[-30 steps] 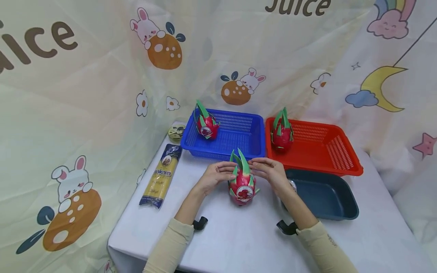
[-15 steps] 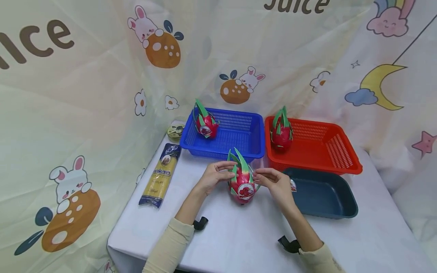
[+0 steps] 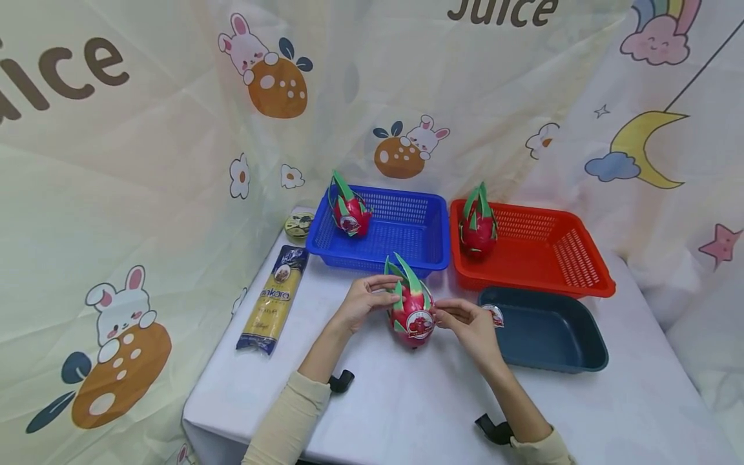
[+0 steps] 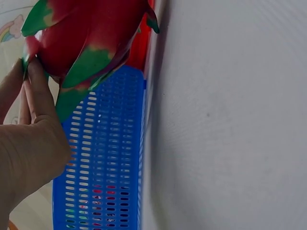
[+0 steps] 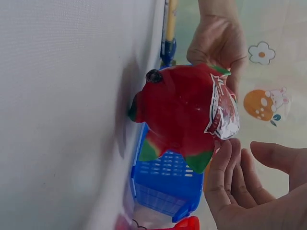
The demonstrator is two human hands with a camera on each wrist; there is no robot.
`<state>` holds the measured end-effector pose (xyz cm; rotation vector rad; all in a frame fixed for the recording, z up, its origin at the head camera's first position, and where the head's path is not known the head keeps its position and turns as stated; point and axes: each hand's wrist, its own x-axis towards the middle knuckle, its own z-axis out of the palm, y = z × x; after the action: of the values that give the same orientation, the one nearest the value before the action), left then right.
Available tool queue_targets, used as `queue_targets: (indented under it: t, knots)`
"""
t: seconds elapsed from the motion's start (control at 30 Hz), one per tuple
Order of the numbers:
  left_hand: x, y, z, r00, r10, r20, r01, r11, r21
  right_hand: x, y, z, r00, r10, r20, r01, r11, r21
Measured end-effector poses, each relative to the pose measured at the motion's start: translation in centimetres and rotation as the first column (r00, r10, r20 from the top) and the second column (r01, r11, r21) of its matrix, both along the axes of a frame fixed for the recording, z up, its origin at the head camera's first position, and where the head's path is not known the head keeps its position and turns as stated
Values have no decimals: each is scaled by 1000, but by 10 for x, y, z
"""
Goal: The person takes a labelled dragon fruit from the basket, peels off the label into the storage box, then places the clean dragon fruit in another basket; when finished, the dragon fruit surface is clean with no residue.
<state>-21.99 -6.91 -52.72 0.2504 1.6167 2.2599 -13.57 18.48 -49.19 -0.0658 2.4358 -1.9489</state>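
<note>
A dragon fruit (image 3: 411,307), red with green leaf tips and a round label (image 3: 419,324), stands on the white-covered table in front of the blue basket. My left hand (image 3: 363,300) pinches a green leaf tip on its left side; the left wrist view shows thumb and fingers meeting on that leaf. On the other side, fingertips of my right hand (image 3: 469,323) touch the fruit beside the label's edge. In the right wrist view the right thumb stands apart from the fruit (image 5: 177,108), its fingers only slightly bent. Leaves partly hide the fruit's back.
Another dragon fruit (image 3: 351,215) lies in the blue basket (image 3: 407,248), and one more (image 3: 479,232) in the red basket (image 3: 540,274). A dark tray (image 3: 552,361) with a sticker (image 3: 494,315) at its rim sits right. Left are a pasta packet (image 3: 274,300) and a round tin (image 3: 298,225).
My right hand has come down from beside the leaves to the label's right edge. The fruit has turned slightly, its label shifting a little right. My left hand keeps its hold.
</note>
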Motion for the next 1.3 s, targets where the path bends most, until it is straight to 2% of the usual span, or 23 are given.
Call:
queue_targets:
  t: [0.2,0.4,0.6,0.77,0.9,1.07,1.17,1.3]
  knots:
    - [-2,-2,-2,1000,-1,0,1,1000,3,-5,0,-2,998,62,-7,-61,993,103]
    - [-4,-2,-4,1000,-9,0,9,1000,-1,-6,2,0,992,126,-6,-125,991,53]
    - [-3,-1,-4,1000,17,8,-17,1000,9,-11,7,3,977,193,93,-193,981,-7]
    - [-2,-1,-4,1000,26,-5,-26,1000,-7,-18,6,7,966,246,81,-250,967,46]
    - [-2,0,-4,999,32,-8,-32,999,-8,-19,2,9,971,234,50,-239,960,149]
    - [-3,1,-4,999,37,-17,-37,999,-15,-16,-3,10,983,183,4,-177,949,261]
    - [-2,0,-4,999,31,-22,-31,999,-28,-15,-5,11,985,170,-11,-159,942,294]
    - [-3,-1,-3,999,-1,-48,-1,999,-44,-17,-6,12,985,172,6,-166,943,289]
